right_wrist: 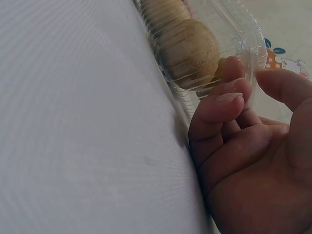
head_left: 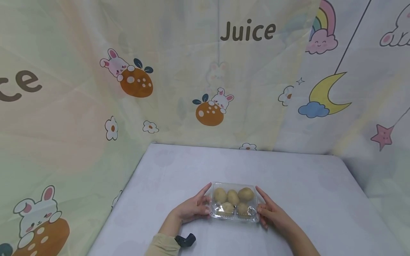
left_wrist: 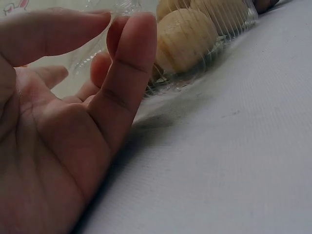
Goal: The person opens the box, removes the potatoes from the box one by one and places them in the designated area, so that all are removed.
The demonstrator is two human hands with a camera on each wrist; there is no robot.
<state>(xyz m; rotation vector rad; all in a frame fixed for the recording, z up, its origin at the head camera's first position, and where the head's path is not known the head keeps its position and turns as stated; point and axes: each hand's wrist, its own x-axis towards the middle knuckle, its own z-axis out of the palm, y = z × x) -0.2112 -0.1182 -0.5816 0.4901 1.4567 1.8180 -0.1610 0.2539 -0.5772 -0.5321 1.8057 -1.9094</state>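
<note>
A clear plastic clamshell box (head_left: 235, 218) with several pale brown potatoes (head_left: 232, 197) inside lies on the table, its lid down. At its left side, my left hand (head_left: 190, 208) holds the edge, thumb and curled fingers at the rim, with the index finger stretched along toward the far corner. The right hand (head_left: 277, 215) grips the opposite edge in much the same way, index finger pointing to the far right corner. In the left wrist view, the curled fingers (left_wrist: 129, 73) meet the plastic beside a potato (left_wrist: 185, 39). The right wrist view shows fingertips (right_wrist: 229, 100) against the ribbed wall.
A pale cloth covers the table (head_left: 272, 170). Behind it hangs a printed curtain (head_left: 179, 64) with rabbits and fruit, reaching round to the left and right. A black band piece (head_left: 185, 240) sits at the left wrist by the beige sleeve (head_left: 163, 245).
</note>
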